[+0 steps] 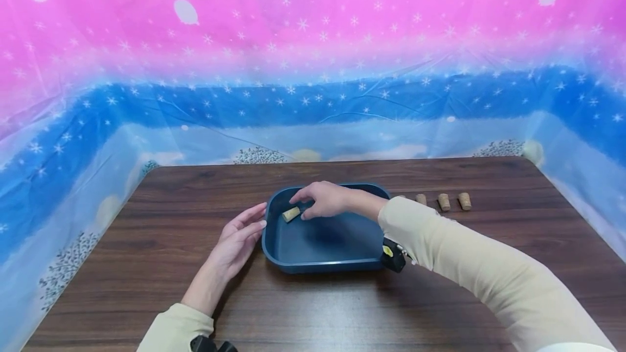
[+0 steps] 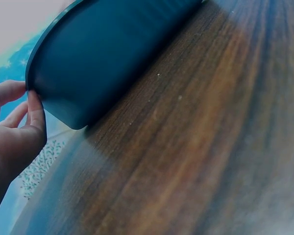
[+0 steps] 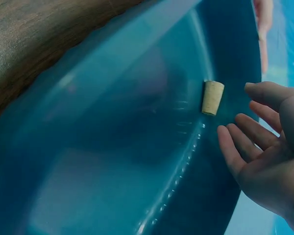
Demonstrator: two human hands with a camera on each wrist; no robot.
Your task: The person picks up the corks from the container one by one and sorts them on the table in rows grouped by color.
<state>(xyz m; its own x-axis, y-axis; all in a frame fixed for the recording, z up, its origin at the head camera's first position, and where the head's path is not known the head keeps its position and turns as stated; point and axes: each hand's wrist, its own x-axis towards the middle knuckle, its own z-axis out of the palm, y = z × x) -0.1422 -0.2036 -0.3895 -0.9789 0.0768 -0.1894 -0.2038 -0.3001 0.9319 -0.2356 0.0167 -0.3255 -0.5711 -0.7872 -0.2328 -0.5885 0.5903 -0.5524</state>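
A dark blue rectangular tray (image 1: pixel 325 266) stands on the table, and one cork (image 1: pixel 290 214) lies on its side in it, near the left end. My right hand (image 1: pixel 325 200) reaches over the tray from the right, thumb and fingers spread apart beside the cork. In the right wrist view, a gap shows between the cork (image 3: pixel 213 98) and the fingertips of the right hand (image 3: pixel 264 137), with nothing held. My left hand (image 1: pixel 239 240) touches the tray's left rim from outside with fingertips and thumb. The left wrist view shows those fingertips (image 2: pixel 35 105) at the tray's edge.
To the right of the tray, several more corks (image 1: pixel 443 202) stand in a row, partly hidden by the right sleeve (image 1: pixel 469 254). The brown wooden table (image 1: pixel 161 232) ends at a pink and blue snowflake cloth (image 1: pixel 313 96) behind it.
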